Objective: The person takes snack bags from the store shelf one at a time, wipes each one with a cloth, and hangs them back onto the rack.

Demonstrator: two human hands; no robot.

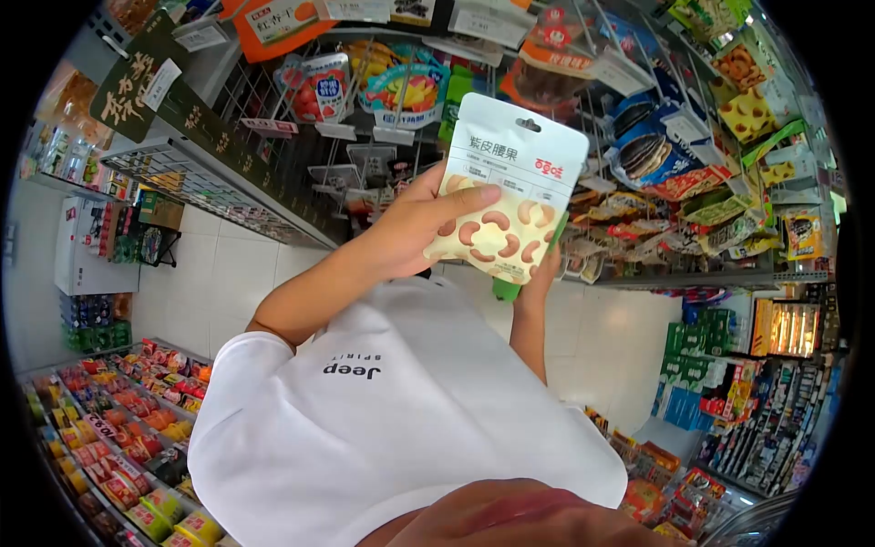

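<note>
A pale packet with cashew pictures (497, 239) is upright in front of my chest, its hang hole at the top. My left hand (421, 221) grips its left side, thumb across the front and fingers behind. Behind the packet's lower right edge, my right hand (544, 271) is partly hidden and holds a green package (506, 290), of which only edges show. The two packages overlap, the cashew one in front.
Racks of hanging snack bags (401, 91) stand ahead, with more bags (647, 137) at the right. A metal shelf edge (219, 182) runs at the left. Tiled floor (219, 264) lies below. Shelves of packaged goods (118, 428) are at the lower left, cartons (697, 351) at the right.
</note>
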